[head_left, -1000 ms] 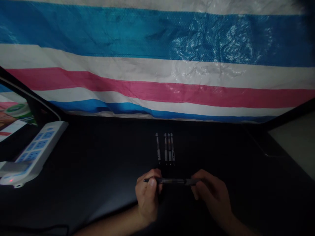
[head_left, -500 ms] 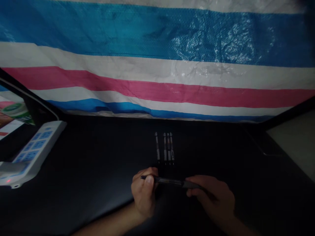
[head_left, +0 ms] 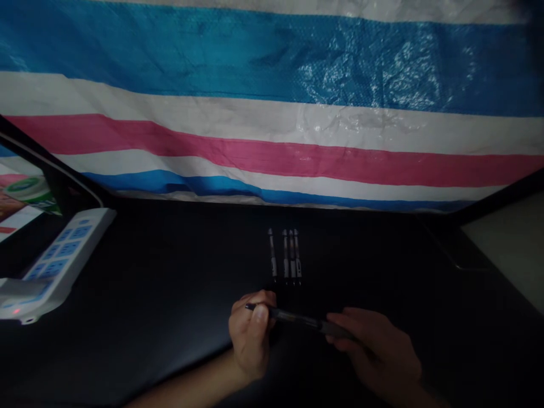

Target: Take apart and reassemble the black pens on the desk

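Observation:
A dark pen (head_left: 295, 319) spans the gap between my two hands, sloping down to the right. My left hand (head_left: 253, 331) is closed on its left end, with the thumb pressed on top and the tip poking out past it. At the other end, the fingers of my right hand (head_left: 376, 345) pinch the grey part of the pen. Beyond my hands several similar pens lie on the black tabletop: a single pen (head_left: 272, 255) on the left, and a close group of pens (head_left: 292, 258) just right of it.
A white power strip (head_left: 63, 255) with blue sockets and a red light lies at the left. Behind it stands a green and white container (head_left: 34, 192). Striped plastic sheeting (head_left: 272, 130) hangs along the back of the black tabletop (head_left: 170, 272).
My right hand has shifted slightly right and down, so the pen slopes more. My left hand has moved a little to the right. The pens on the table stay in place.

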